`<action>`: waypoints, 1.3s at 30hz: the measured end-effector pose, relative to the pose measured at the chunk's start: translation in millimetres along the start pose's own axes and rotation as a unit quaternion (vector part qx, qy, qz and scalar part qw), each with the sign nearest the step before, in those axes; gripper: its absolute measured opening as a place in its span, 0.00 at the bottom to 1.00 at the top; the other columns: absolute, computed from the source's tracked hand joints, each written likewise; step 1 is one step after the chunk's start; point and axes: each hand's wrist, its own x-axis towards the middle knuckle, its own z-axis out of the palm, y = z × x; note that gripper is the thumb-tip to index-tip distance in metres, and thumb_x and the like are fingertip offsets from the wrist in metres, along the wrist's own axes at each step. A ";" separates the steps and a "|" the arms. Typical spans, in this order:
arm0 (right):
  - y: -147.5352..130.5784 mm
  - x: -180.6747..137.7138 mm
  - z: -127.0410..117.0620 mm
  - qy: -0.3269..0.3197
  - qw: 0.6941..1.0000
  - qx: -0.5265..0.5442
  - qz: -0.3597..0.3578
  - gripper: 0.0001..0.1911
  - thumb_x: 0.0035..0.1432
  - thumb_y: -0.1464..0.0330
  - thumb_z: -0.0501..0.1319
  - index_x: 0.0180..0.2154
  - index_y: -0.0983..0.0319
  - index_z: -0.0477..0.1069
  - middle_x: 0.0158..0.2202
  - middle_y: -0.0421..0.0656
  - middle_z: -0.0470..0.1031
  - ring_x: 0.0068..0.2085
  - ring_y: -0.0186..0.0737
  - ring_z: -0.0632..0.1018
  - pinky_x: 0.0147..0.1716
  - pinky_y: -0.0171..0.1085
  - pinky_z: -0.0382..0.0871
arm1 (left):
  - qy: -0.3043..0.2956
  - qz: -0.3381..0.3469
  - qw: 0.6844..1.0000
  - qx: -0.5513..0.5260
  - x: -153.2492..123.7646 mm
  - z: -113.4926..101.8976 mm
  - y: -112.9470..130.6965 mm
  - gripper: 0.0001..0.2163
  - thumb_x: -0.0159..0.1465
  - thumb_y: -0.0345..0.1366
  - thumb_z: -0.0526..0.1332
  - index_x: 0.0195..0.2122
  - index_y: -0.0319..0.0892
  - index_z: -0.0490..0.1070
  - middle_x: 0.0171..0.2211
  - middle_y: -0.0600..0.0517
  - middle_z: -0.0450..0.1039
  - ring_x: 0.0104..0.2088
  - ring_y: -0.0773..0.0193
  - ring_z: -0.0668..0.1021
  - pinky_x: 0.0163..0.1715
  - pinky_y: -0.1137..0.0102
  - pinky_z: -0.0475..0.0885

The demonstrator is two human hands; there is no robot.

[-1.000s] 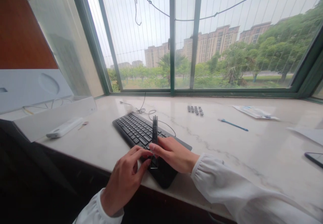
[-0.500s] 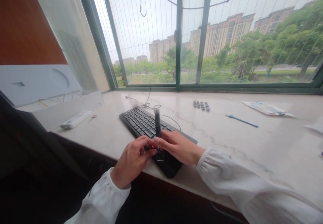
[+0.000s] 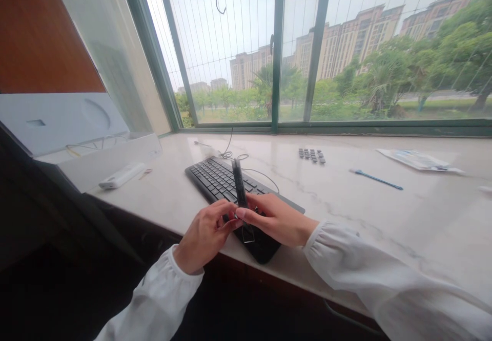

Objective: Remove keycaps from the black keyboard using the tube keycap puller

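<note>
Together, the left hand (image 3: 205, 236) and right hand (image 3: 274, 218) pinch a slim dark tool (image 3: 240, 192) upright over the keyboard (image 3: 215, 179), its near end hidden beneath them. Bare marble sill (image 3: 346, 213) stretches right, past the keyboard overhanging the near edge.

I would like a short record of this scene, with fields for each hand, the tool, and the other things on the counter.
left hand: touches the tool's lower end
right hand: pinches the tool
tool: slim, dark, upright over the keyboard
counter: pale marble
loose keycaps: beyond the keyboard
blue pen: right of the keycaps
white remote: far left
</note>
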 end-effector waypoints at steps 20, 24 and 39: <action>-0.4 -2.5 -9.0 -0.005 0.998 0.048 -0.045 0.13 0.63 0.59 0.61 0.35 0.60 0.63 0.30 0.38 0.72 0.30 0.34 0.73 0.30 0.33 0.65 | -0.014 0.021 0.995 0.092 -1.4 0.7 7.9 0.15 0.72 0.45 0.49 0.37 0.43 0.68 0.36 0.53 0.68 0.31 0.67 0.70 0.33 0.71 0.65; -3.1 -2.8 -8.4 0.013 0.998 0.051 -0.032 0.12 0.64 0.60 0.59 0.34 0.61 0.62 0.28 0.37 0.69 0.29 0.33 0.72 0.29 0.33 0.64 | 0.006 0.033 0.995 0.092 -6.5 2.9 3.2 0.10 0.72 0.41 0.50 0.43 0.44 0.67 0.37 0.53 0.69 0.34 0.65 0.72 0.34 0.72 0.66; 1.2 -4.1 -1.6 0.019 0.996 0.024 -0.078 0.14 0.65 0.57 0.59 0.39 0.61 0.68 0.32 0.39 0.73 0.33 0.34 0.73 0.34 0.34 0.65 | -0.022 0.043 0.997 0.060 -1.2 -0.2 5.1 0.14 0.71 0.40 0.52 0.54 0.48 0.70 0.45 0.50 0.73 0.42 0.61 0.75 0.45 0.69 0.71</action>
